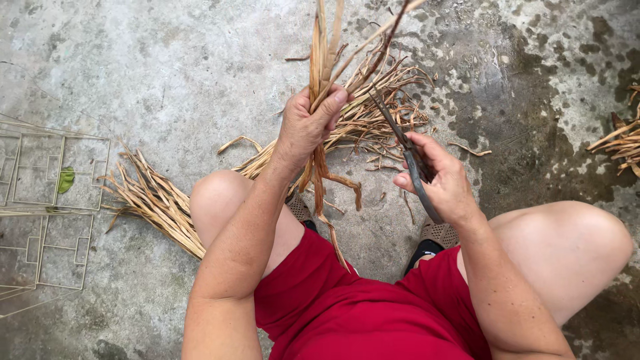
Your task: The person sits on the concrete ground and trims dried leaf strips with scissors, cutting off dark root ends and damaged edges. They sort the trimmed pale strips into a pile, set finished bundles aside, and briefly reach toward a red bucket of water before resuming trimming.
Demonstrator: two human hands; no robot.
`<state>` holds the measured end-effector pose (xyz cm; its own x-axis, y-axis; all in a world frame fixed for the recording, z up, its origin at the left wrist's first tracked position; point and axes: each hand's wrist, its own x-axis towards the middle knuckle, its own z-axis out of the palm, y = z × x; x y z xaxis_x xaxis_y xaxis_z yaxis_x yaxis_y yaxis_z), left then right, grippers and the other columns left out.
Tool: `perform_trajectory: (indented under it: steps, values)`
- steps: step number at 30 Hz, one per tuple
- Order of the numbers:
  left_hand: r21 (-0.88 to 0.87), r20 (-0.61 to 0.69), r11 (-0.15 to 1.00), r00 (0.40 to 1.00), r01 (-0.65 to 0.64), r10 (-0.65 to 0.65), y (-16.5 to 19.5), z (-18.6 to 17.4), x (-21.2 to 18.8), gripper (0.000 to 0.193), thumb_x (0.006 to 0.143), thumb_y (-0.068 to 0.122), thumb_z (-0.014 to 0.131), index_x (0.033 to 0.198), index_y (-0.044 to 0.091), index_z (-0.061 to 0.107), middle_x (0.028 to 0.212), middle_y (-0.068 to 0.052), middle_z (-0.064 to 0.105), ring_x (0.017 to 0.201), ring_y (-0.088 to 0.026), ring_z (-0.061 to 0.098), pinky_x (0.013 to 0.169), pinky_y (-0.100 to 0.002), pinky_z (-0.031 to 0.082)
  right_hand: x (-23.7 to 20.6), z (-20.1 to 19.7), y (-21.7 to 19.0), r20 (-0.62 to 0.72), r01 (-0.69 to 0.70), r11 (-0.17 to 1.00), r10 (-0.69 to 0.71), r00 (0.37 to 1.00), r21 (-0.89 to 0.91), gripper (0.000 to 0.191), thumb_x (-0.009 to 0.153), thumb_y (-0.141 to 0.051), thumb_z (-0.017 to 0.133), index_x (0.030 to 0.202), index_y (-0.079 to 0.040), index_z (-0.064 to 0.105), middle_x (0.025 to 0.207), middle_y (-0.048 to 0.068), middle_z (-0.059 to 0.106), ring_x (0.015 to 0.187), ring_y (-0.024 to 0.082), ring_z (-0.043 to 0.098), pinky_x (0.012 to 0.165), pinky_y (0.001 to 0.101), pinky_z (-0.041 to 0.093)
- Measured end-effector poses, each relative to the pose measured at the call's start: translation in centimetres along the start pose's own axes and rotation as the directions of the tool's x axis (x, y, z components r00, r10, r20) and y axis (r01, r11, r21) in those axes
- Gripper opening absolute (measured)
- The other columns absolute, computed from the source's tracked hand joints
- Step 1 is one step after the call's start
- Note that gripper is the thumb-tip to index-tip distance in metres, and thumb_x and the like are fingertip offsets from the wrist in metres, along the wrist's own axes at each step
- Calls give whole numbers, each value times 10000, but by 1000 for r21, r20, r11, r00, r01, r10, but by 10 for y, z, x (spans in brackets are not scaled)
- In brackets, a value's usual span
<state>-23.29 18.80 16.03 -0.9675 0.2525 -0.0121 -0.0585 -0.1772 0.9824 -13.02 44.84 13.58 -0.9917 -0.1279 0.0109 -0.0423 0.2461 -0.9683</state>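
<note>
My left hand [308, 122] is closed around a bunch of dry brown leaf strips [325, 47], held upright, with their lower ends hanging down between my knees. My right hand [440, 180] grips the handles of dark metal scissors [407, 150], whose blades point up and left toward the bunch. The blade tips sit right next to the strips just above my left hand. I am crouching in red shorts over a concrete floor.
A pile of dry strips [157, 200] lies on the floor at the left, and more trimmings [383, 113] lie ahead. Further strips [620, 143] show at the right edge. Thin wire frames [47, 213] lie at the far left with a green leaf [65, 179].
</note>
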Motion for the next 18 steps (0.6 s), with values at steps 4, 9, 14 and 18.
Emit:
perform_trajectory:
  steps: [4, 9, 14, 18]
  values:
    - [43, 50, 999, 998, 22, -24, -3, 10, 0, 269, 1002, 284, 720, 1118, 41, 710, 704, 74, 583, 575, -12, 495, 479, -194, 360, 1, 1, -4, -5, -5, 1000, 5, 1000, -17, 738, 798, -222, 885, 1435, -18, 572, 927, -9, 624, 836, 57, 594, 750, 222, 510]
    - [47, 53, 995, 995, 88, -90, -2, 11, -3, 276, 975, 291, 730, 1116, 56, 703, 680, 68, 580, 554, -9, 495, 457, -181, 357, -1, 4, -4, -17, -3, 1000, 4, 1000, 30, 619, 809, -140, 863, 1361, -9, 617, 925, -24, 695, 757, 36, 611, 629, 201, 509]
    - [67, 31, 996, 998, 55, -57, 1, 4, -5, 279, 994, 303, 729, 1128, 60, 703, 725, 77, 589, 587, -8, 503, 490, -173, 384, -8, 2, -2, -113, -107, 983, 125, 986, 151, 565, 818, -211, 847, 1325, -34, 671, 770, -23, 657, 558, 52, 528, 471, 200, 399]
    - [5, 88, 1000, 996, 19, -20, 3, -6, -11, 415, 1015, 439, 625, 1197, 72, 691, 798, 56, 626, 586, 0, 460, 485, -165, 360, -8, -5, 0, -178, 42, 978, -5, 984, 205, 624, 921, -415, 782, 1395, -50, 608, 914, -21, 624, 735, 40, 537, 629, 181, 423]
